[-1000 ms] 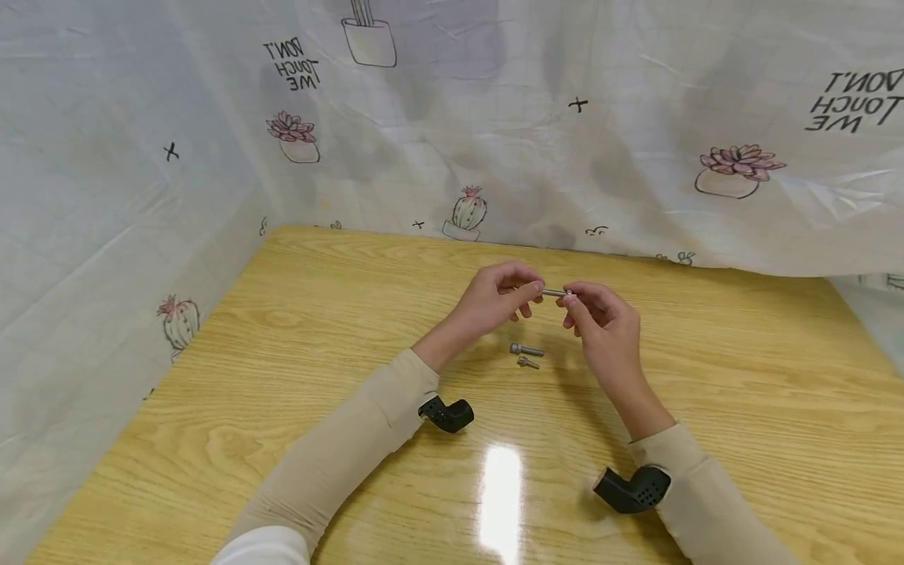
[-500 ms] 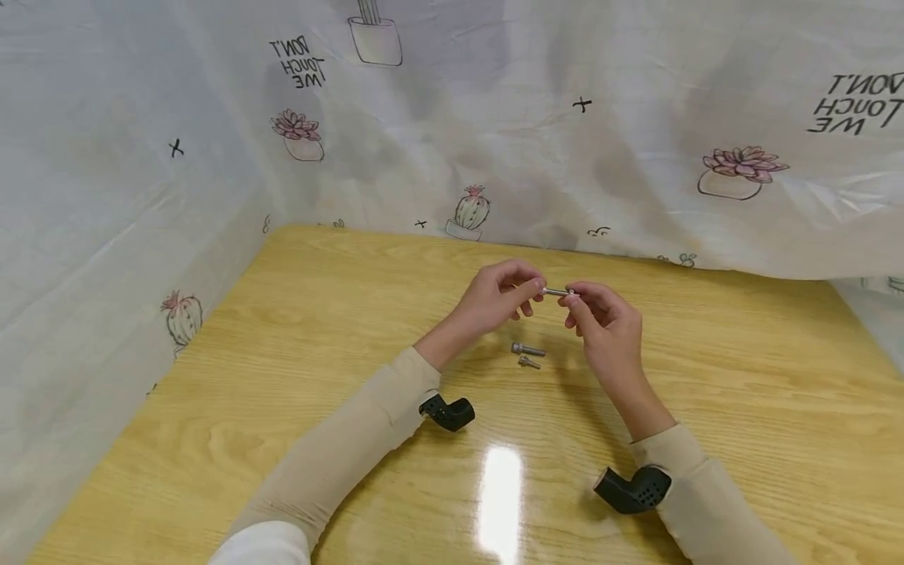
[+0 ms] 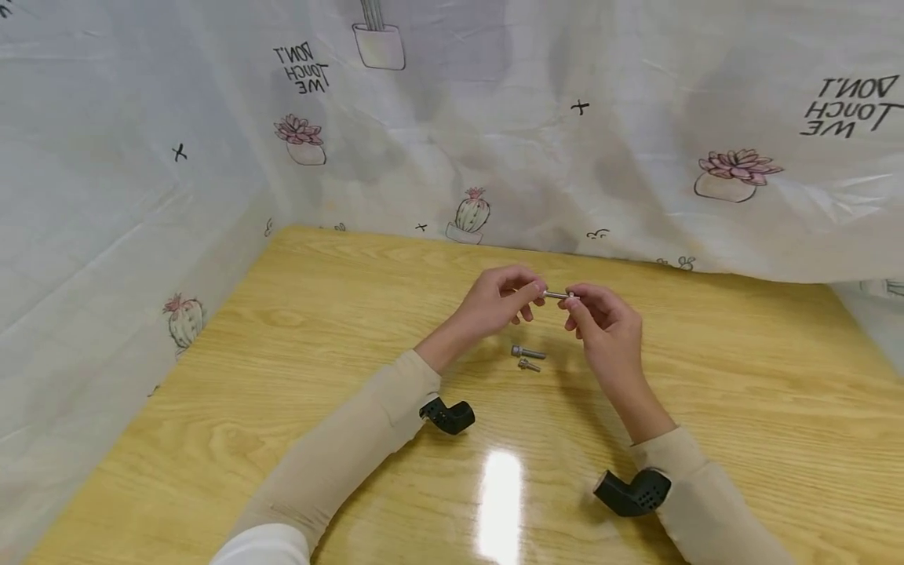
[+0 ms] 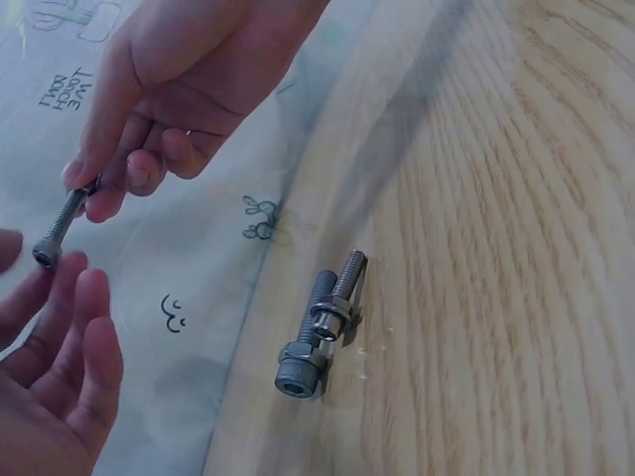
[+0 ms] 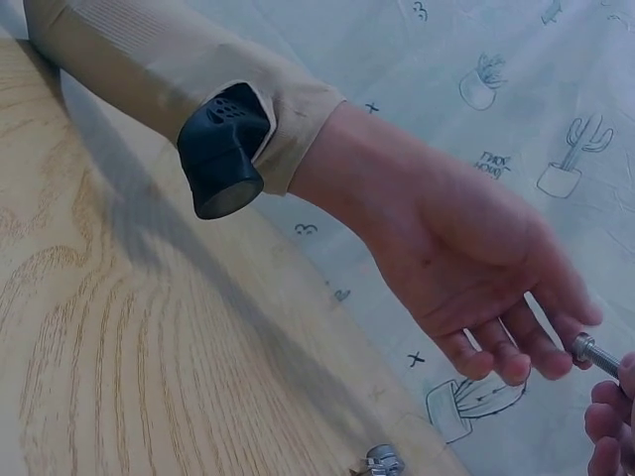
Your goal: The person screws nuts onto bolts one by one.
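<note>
Above the table, both hands hold one slim silver bolt [image 3: 558, 294] lying roughly level between them. My left hand [image 3: 497, 302] pinches its socket head [image 4: 45, 254] between thumb and fingertips. At the threaded end, my right hand [image 3: 609, 326] pinches a small metal piece, apparently a nut [image 4: 93, 185], mostly covered by the fingertips. Below the hands, two bolts lie side by side on the wood. The larger bolt [image 4: 298, 372] and the smaller bolt [image 4: 349, 278] each carry a nut. Only the right hand's fingertips show at the right wrist view's edge.
The wood-grain table [image 3: 339, 314] reaches back to a printed plastic sheet [image 3: 395, 157], which also hangs along the left side. Black camera mounts [image 3: 452, 416] sit on both beige-sleeved wrists. Light glares on the near tabletop.
</note>
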`<move>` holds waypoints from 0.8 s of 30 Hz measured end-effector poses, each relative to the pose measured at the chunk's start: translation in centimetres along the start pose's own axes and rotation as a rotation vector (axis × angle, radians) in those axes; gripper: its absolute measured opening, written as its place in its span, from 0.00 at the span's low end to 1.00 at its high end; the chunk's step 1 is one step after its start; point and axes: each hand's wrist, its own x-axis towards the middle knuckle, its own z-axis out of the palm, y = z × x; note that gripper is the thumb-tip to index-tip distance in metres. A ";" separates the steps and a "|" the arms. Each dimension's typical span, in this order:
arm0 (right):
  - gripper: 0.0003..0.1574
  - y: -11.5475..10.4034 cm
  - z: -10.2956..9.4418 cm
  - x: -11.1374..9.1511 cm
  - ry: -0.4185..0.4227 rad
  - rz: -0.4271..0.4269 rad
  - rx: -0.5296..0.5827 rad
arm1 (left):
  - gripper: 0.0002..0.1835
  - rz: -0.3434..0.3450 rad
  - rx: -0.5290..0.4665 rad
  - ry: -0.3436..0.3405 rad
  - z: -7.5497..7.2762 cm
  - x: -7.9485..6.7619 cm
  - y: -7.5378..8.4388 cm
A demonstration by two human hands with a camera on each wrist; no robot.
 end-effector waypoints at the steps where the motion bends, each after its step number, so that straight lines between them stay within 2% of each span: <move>1: 0.12 0.1 0.1 -0.1 -0.003 -0.002 -0.002 | 0.13 -0.004 0.002 0.006 0.0 0.0 -0.1; 5: 0.12 0.2 0.3 -0.3 -0.010 -0.001 -0.007 | 0.10 0.029 -0.014 0.023 -0.1 -0.2 -0.3; 9: 0.12 0.1 0.4 -0.5 -0.004 0.004 -0.004 | 0.09 0.062 -0.039 0.006 -0.1 -0.4 -0.2; 16: 0.13 -0.2 0.5 -0.7 0.010 -0.010 -0.009 | 0.12 0.012 -0.030 -0.013 -0.1 -0.6 0.1; 24: 0.12 -0.2 0.5 -0.7 0.015 0.004 -0.011 | 0.12 0.057 -0.050 -0.025 -0.3 -0.7 0.0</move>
